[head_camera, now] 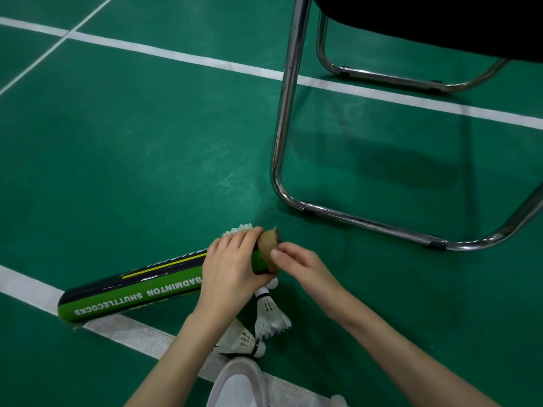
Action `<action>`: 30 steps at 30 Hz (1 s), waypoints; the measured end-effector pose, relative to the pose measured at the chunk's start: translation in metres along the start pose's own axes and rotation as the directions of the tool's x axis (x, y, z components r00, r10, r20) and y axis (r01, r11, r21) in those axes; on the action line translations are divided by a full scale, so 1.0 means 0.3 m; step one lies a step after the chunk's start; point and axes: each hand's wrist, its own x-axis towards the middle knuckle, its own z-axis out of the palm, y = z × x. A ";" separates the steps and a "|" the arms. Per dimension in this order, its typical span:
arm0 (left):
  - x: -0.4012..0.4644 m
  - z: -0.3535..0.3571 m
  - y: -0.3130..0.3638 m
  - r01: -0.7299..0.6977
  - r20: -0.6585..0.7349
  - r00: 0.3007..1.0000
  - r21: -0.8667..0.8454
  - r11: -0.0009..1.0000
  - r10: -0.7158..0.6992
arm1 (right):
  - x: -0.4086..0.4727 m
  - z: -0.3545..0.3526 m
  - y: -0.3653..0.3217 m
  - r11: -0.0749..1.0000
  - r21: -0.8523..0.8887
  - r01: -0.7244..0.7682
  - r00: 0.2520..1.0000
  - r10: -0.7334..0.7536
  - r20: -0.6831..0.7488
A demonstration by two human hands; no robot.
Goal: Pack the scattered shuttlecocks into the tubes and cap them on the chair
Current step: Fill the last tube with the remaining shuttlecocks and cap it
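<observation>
A green and black shuttlecock tube (132, 292) lies tilted, its far end on the court floor. My left hand (232, 268) grips it near its open brown cardboard end (269, 242). My right hand (296, 262) has its fingertips on that cardboard rim. Feathers of one white shuttlecock (239, 229) show behind my left hand. Two more white shuttlecocks lie on the floor below my hands, one (270, 314) with its cork pointing up, another (242, 340) by my shoe. No cap is visible.
A chair with a chrome tube frame (282, 136) and black seat (440, 22) stands at the upper right. White court lines (182, 57) cross the green floor. My white shoe (238, 383) is at the bottom centre.
</observation>
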 end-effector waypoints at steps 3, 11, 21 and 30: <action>-0.005 0.011 0.012 -0.033 0.019 0.999 -0.018 0.999 0.034 | 0.013 0.023 0.015 0.996 -0.091 -0.015 0.999 0.019 0.035; 0.001 -0.014 -0.025 -0.003 0.025 1.000 -0.011 1.000 0.003 | -0.046 -0.078 0.047 0.999 -0.038 -0.025 0.979 0.017 -0.203; -0.009 -0.024 -0.048 0.006 0.022 1.000 0.004 1.000 -0.006 | -0.178 0.010 0.237 0.925 -0.035 -0.378 0.925 0.379 0.034; -0.055 0.005 -0.039 -0.053 0.066 0.997 0.044 0.998 0.050 | -0.177 -0.075 0.161 0.997 0.006 -0.080 0.884 0.074 -0.462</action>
